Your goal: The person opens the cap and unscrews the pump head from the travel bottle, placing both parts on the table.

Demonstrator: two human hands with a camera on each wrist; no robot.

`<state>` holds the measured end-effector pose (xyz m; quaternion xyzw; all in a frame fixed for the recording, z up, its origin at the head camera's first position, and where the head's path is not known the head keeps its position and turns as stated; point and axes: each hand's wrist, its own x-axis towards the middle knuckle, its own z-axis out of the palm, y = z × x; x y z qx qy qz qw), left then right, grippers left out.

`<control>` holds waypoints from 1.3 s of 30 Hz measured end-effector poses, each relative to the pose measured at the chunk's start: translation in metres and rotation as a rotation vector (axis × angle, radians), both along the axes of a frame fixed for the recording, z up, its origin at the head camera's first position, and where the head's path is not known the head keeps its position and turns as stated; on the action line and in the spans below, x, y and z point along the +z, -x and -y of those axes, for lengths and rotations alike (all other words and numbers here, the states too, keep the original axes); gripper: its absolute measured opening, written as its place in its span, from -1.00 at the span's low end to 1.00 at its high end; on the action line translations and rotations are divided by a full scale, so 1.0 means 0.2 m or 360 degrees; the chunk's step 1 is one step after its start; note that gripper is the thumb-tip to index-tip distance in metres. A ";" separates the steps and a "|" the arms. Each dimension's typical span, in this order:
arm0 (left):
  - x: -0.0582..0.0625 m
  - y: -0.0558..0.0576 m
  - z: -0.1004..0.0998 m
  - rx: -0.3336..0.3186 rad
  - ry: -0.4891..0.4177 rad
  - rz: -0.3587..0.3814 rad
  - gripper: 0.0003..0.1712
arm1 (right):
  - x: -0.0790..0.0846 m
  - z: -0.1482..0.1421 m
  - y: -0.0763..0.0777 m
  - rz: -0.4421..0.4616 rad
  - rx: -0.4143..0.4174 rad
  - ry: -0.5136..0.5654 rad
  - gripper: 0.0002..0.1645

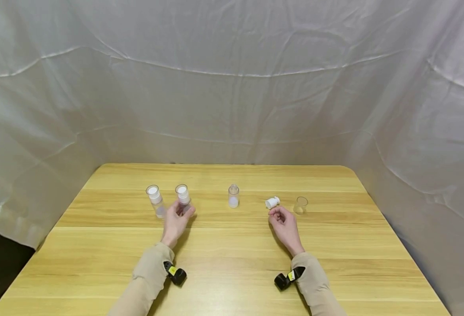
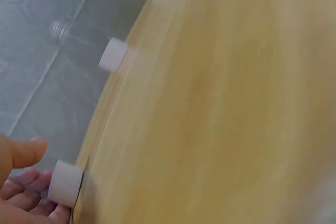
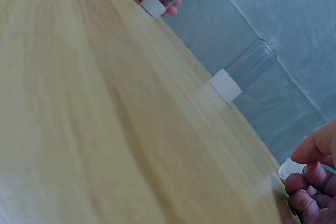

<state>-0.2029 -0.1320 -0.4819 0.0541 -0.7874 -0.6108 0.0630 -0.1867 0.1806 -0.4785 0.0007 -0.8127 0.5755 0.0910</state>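
Observation:
My left hand stands around a clear bottle with a white pump top, thumb to its right and fingers to its left. The thumb is straight, and the fingers' contact is hard to make out. In the left wrist view that bottle's white base rests on the table. My right hand, fingers loosely curled, is just in front of a white pump head lying on its side. Between the hands, a clear bottle without a pump head stands upright. A clear cap is beyond the right hand.
Another clear bottle with a white pump top stands left of the left hand. Everything is on a wood-grain table. A grey-white curtain hangs behind it and along both sides.

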 end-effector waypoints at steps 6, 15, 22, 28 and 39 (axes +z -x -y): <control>-0.01 -0.08 -0.14 -0.0357 -0.0013 -0.0030 -0.46 | -0.04 -0.01 0.02 -0.0005 -0.0023 -0.0001 -0.89; -0.02 -0.17 -0.31 -0.0756 -0.0158 0.0015 -0.44 | -0.12 -0.02 0.05 -0.0078 -0.0020 0.0031 -0.90; -0.04 -0.19 -0.37 -0.0951 -0.0232 0.0039 -0.43 | -0.11 0.00 0.04 -0.0076 0.0016 0.0071 -0.86; -0.05 -0.19 -0.39 -0.1042 -0.0238 0.0060 -0.43 | -0.06 0.02 0.01 -0.0151 0.0267 0.0146 -0.78; -0.06 -0.19 -0.39 -0.1076 -0.0261 0.0113 -0.40 | 0.12 0.13 -0.06 -0.0391 0.1179 0.0425 -0.39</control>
